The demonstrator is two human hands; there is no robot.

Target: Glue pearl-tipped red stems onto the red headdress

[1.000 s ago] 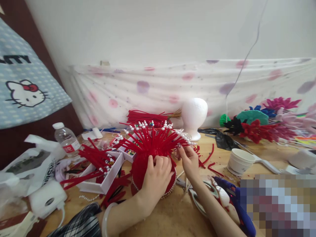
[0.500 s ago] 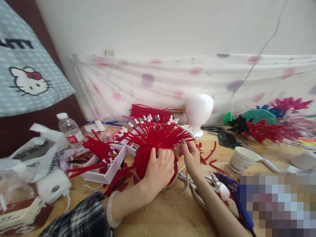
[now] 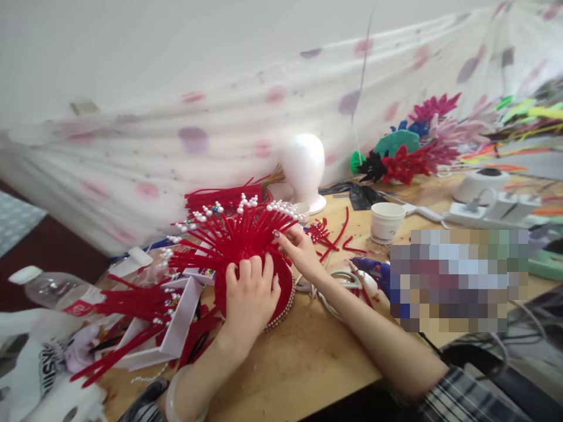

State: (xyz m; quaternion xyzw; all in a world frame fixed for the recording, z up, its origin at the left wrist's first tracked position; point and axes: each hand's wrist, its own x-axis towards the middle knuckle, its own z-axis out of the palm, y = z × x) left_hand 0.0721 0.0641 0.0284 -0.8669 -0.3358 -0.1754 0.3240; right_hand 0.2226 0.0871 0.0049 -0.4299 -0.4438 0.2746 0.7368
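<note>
A red headdress [image 3: 287, 286] lies on the table, with a round velvety base edged by a string of pearls. From its back a fan of red fuzzy stems [image 3: 240, 230] spreads out, tipped with white beads. My left hand [image 3: 251, 293] lies over the base, its bent fingers gripping it at the foot of the stems. At the fan's right edge, my right hand [image 3: 301, 251] has thumb and finger pinched on an outer red stem. That stem is partly hidden by the fingers.
Left of the headdress, a white box [image 3: 182, 322] holds more beaded red stems. Behind stands a white foam head [image 3: 303, 167]. To the right are a paper cup [image 3: 387, 224], scissors [image 3: 336, 290], a blue glue gun [image 3: 373, 268] and red scraps. A plastic bottle [image 3: 53, 291] leans at left.
The view has turned right and tilted, so the table's things appear further left. My left hand still rests on the base, and my right hand stays at the fan's right edge.
</note>
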